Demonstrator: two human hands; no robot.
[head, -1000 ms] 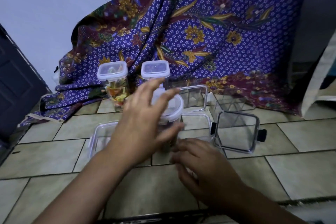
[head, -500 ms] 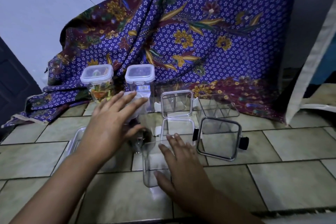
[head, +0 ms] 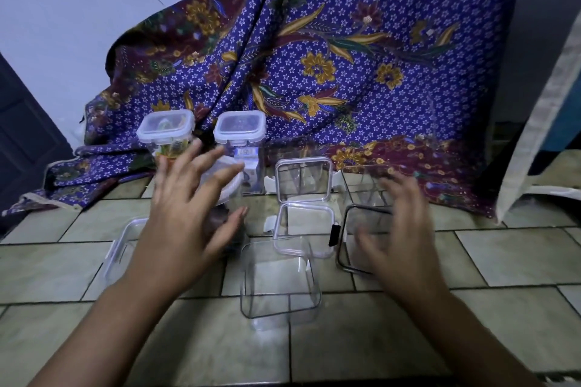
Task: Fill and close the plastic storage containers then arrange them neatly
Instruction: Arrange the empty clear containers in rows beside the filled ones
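An empty, clear, square plastic container [head: 279, 276] stands upright and lidless on the tiled floor [head: 503, 258], in the middle foreground between the two forearms, with neither hand touching it. Just behind it lies a clear square lid with white side clips [head: 303, 229], its near edge overlapping the container's far rim in this view, and behind that stands another open clear container [head: 303, 179]. The left hand [head: 188, 217] hovers with its fingers spread wide over a round-lidded clear jar [head: 228, 188]; the thumb sits beside the jar's body, though whether the palm presses on the lid cannot be told. Under the left wrist a clear rectangular lid [head: 121, 245] lies flat on the tiles. The right hand [head: 399, 229] is blurred, its fingers loosely spread and curled above a dark-rimmed clear lid with a black clip [head: 345, 229] (contact with it cannot be judged through the blur). Beyond that hand a further clear open container [head: 361, 179] is partly visible. At the back left, two closed containers stand side by side against the cloth: a clear tub with colourful contents and a snap-on lid [head: 165, 132], and a taller clear tub with a snap-on lid and a small label [head: 240, 135]. Behind everything hangs a blue-purple batik cloth with gold and maroon flowers [head: 314, 56], its lower edge spilling onto the floor, with a pale wall [head: 63, 9] to the left.
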